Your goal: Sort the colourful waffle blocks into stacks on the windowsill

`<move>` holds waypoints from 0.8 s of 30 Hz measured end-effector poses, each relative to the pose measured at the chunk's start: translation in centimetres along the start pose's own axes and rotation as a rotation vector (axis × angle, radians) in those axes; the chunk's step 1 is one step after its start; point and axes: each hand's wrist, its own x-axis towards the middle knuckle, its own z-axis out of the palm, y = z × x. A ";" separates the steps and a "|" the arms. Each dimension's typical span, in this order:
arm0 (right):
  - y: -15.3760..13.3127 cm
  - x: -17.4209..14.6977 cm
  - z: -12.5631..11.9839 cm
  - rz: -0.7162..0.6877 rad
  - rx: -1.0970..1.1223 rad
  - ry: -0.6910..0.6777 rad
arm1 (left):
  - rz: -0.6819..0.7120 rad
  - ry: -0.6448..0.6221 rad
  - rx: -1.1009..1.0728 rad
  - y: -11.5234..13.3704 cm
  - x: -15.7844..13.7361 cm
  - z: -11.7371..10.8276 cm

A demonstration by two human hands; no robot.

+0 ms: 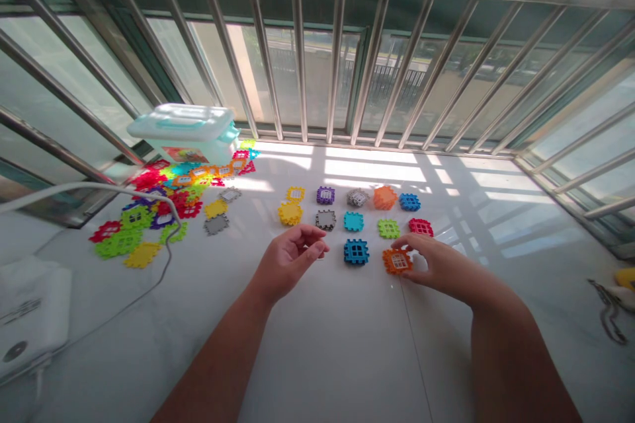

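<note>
My right hand [431, 261] has its thumb and fingers around the edges of an orange plastic building tile [398, 261] with a window grid, low over the floor. My left hand [292, 258] hovers with fingers loosely curled and thumb apart, and nothing shows between them. Just beyond it is a grey tile [326, 220]. Between my hands lies a blue window-tile stack [356, 252]. Behind are a turquoise tile [354, 222], a green tile [389, 229] and a red tile [421, 227]. Farther back sit purple [325, 195], peach-orange [385, 197] and blue [409, 202] stacks.
Yellow tiles [290, 213] lie left of the rows. At the left, a mixed tile pile [169, 201] spreads before a lidded plastic box [186, 132]. A white cable [169, 258] curves near a white device [32, 314]. Metal railings [340, 66] border the tiled floor.
</note>
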 end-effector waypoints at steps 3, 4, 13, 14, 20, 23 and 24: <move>-0.2 0.3 0.3 0.021 -0.008 -0.025 | 0.002 0.004 0.007 0.1 0.0 0.0; -0.2 0.4 0.4 0.023 -0.015 -0.030 | 0.002 0.006 0.011 0.1 0.0 0.0; -0.1 0.9 1.1 0.020 -0.069 -0.012 | 0.030 0.002 0.008 0.0 0.1 -0.3; 0.0 0.9 1.1 0.016 -0.076 -0.007 | 0.031 0.003 0.008 0.0 0.1 -0.3; 0.0 0.5 0.7 0.002 -0.075 0.045 | 0.021 0.021 0.021 0.2 0.1 -0.3; -0.2 0.5 0.8 0.006 -0.079 0.043 | 0.022 0.020 0.021 0.2 0.1 -0.3; -0.2 0.5 0.8 0.010 -0.082 0.037 | 0.022 0.017 0.019 0.1 0.1 -0.3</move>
